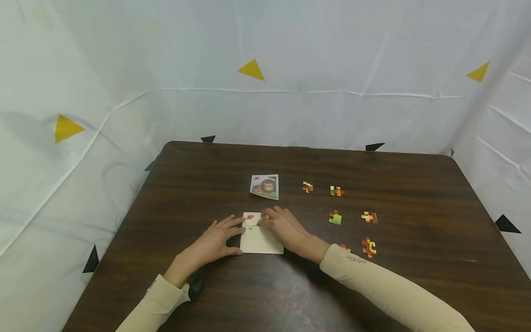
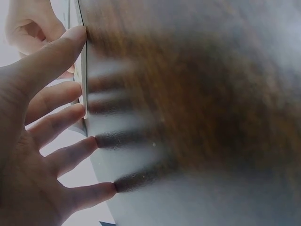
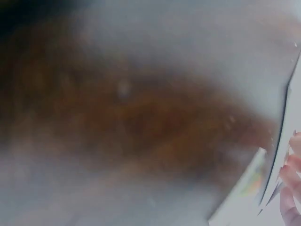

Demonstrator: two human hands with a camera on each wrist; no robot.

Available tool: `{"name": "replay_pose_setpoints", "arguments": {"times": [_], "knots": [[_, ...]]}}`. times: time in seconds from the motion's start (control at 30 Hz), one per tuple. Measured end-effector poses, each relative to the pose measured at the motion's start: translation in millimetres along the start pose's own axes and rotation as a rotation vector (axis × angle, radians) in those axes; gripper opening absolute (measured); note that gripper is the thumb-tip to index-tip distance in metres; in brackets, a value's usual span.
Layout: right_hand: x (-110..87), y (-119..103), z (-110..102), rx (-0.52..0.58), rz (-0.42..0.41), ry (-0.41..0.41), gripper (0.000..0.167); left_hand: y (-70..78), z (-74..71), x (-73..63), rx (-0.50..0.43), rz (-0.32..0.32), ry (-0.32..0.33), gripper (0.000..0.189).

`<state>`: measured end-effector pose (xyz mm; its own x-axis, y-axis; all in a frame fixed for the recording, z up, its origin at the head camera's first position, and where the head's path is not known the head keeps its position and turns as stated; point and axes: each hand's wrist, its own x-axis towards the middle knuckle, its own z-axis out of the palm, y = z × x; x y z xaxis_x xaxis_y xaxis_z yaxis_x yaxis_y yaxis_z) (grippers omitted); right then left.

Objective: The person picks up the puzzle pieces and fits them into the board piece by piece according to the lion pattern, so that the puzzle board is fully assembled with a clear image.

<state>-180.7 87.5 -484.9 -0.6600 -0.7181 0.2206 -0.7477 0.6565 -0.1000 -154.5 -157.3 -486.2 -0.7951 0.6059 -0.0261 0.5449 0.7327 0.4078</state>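
A pale square puzzle board [image 1: 261, 242] lies on the table in front of me. One puzzle piece with a pink patch [image 1: 250, 220] sits in its upper left corner. My left hand [image 1: 215, 240] has its fingers spread and fairly straight, with thumb and some fingertips touching the board's left edge. Over the board's upper right part, my right hand [image 1: 290, 233] pinches another puzzle piece [image 1: 265, 216], mostly hidden under the fingers. In the right wrist view, the right fingertips [image 3: 291, 165] show only at the right edge, close to the board.
Behind the board lies a lion picture card [image 1: 264, 186], its lower edge curled. Several loose pieces are spread to the right, among them a green one [image 1: 335, 217] and an orange one [image 1: 368, 248]. The right sleeve partly covers another piece [image 1: 345, 248].
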Motion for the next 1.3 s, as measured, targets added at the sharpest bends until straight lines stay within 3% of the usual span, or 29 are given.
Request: {"name": "replay_pose_setpoints", "arguments": {"times": [0.3,0.43,0.67,0.77,0.9,1.0,1.1,1.3], "knots": [[-4.5,-3,-4,-0.188,-0.052,-0.108,0.031,-0.1,2.2,2.0,-0.010,-0.016,-0.009,0.061],[-5.1,-5,-5,-0.217,-0.061,-0.141,0.035,-0.6,3.3,1.6,-0.008,-0.026,-0.003,0.061],[-6.4,3,-7,-0.012,-0.019,-0.122,0.031,-0.1,3.8,1.8,-0.022,-0.030,-0.004,0.060],[-8.5,11,-11,0.063,-0.008,-0.077,0.031,-0.2,4.3,2.8,-0.023,-0.034,-0.007,0.060],[-12.5,28,-19,0.084,0.012,0.031,0.035,-0.3,5.0,3.9,-0.019,-0.038,-0.003,0.060],[-16.8,47,-29,0.098,0.068,0.136,0.036,0.6,5.1,4.5,-0.027,-0.030,0.004,0.060],[-22.4,69,-38,0.140,0.198,0.200,0.037,1.0,5.1,4.5,-0.035,-0.024,0.010,0.061],[-36.2,110,-47,0.347,0.508,0.195,0.047,0.9,5.8,4.0,-0.029,-0.014,0.024,0.060]]}}
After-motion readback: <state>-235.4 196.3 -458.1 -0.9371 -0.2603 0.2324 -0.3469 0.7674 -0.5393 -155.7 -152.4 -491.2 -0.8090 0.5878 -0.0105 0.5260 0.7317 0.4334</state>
